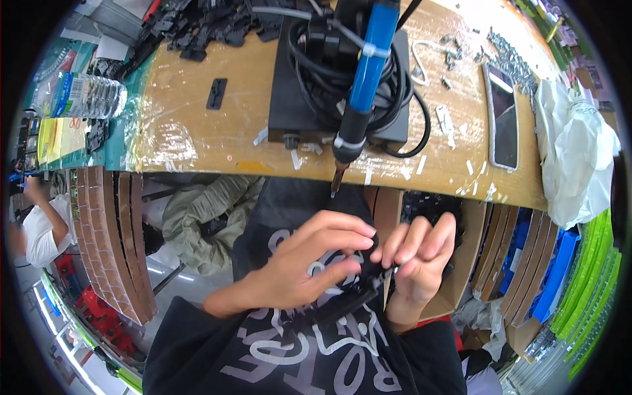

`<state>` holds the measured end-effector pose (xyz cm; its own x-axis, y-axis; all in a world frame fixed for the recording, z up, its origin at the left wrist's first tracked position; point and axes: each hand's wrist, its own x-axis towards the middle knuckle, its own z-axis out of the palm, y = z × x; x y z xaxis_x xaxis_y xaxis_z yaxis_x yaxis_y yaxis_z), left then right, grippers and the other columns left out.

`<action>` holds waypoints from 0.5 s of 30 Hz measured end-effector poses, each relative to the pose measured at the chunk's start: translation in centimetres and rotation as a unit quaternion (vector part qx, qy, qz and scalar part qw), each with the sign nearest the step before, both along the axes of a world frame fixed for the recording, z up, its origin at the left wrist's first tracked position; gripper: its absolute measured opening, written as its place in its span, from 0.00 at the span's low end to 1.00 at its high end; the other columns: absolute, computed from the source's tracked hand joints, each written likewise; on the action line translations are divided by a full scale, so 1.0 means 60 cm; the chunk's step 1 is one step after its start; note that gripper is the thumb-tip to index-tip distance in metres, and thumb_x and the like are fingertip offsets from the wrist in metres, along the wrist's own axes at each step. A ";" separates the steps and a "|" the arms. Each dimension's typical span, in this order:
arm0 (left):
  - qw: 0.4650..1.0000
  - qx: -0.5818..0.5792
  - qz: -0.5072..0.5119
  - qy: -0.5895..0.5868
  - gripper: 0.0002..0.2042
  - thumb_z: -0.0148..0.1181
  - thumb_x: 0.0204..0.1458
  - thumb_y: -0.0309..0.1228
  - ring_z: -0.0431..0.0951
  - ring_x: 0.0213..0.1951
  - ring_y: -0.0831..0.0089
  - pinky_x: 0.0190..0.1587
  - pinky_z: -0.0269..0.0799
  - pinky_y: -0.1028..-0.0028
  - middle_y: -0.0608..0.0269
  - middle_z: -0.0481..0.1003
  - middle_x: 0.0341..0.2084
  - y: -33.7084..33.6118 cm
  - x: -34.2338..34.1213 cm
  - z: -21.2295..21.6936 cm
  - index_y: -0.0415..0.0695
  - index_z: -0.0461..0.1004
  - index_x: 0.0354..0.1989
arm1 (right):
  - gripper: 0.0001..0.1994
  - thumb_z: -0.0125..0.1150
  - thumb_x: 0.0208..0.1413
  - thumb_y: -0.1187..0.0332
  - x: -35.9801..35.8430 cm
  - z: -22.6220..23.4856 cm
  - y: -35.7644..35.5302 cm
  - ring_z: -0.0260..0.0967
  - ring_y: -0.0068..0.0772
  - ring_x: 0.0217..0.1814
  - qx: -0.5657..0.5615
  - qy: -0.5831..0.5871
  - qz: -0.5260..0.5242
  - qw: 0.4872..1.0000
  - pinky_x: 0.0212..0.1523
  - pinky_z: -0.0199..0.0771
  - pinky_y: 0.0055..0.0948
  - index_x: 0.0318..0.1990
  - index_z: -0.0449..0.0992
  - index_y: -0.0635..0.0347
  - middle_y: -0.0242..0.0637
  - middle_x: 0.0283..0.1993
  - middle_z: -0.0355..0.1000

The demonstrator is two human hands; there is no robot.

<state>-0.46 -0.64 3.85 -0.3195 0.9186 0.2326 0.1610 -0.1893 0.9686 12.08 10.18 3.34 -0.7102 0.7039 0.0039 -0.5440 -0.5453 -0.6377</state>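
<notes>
Fingers of the right hand (418,257) pinch the upper end of a slim black part (342,307), which slants in front of the dark printed T-shirt (296,365). The left hand (306,263), spread and unclenched, hovers beside it. Beyond, a blue-and-black electric screwdriver (366,76) points down past the workbench (249,108).

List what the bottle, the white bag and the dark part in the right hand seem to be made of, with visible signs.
Bottle: clear plastic, glossy; see-through, ridged walls catch highlights.
White bag: probably thin plastic film, slightly shiny; crinkled surface.
Dark part in the right hand: perhaps plastic, mostly matte; mainly black look suggests it, blur leaves it open.
</notes>
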 end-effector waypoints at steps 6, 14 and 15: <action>0.747 -0.214 -0.261 -0.573 0.18 0.52 0.47 0.38 0.67 0.33 0.80 0.34 0.63 0.81 0.64 0.68 0.35 -0.024 0.038 -0.026 0.37 0.64 0.41 | 0.15 0.59 0.36 0.85 0.010 -0.022 -0.006 0.68 0.44 0.29 0.018 0.114 0.071 0.991 0.36 0.72 0.45 0.20 0.57 0.60 0.48 0.24 0.67; 0.728 -0.135 -0.251 -0.623 0.19 0.50 0.47 0.31 0.66 0.44 0.75 0.46 0.59 0.80 0.58 0.68 0.39 -0.029 0.039 -0.038 0.33 0.61 0.47 | 0.13 0.61 0.36 0.81 0.015 -0.049 -0.002 0.67 0.43 0.39 0.041 0.075 0.143 0.986 0.53 0.57 0.48 0.25 0.61 0.60 0.41 0.25 0.69; 0.763 -0.125 -0.233 -0.589 0.19 0.50 0.47 0.31 0.66 0.44 0.77 0.46 0.59 0.80 0.58 0.67 0.40 -0.025 0.035 -0.036 0.34 0.60 0.47 | 0.12 0.60 0.39 0.79 0.013 -0.051 -0.004 0.66 0.43 0.40 0.079 0.052 0.111 0.989 0.53 0.57 0.46 0.26 0.61 0.60 0.42 0.26 0.68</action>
<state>1.66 -2.15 1.70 0.2034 0.9650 -0.1656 -0.8786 0.2545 0.4041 12.84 9.92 0.28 -0.8369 0.5161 0.1821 -0.4894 -0.5570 -0.6710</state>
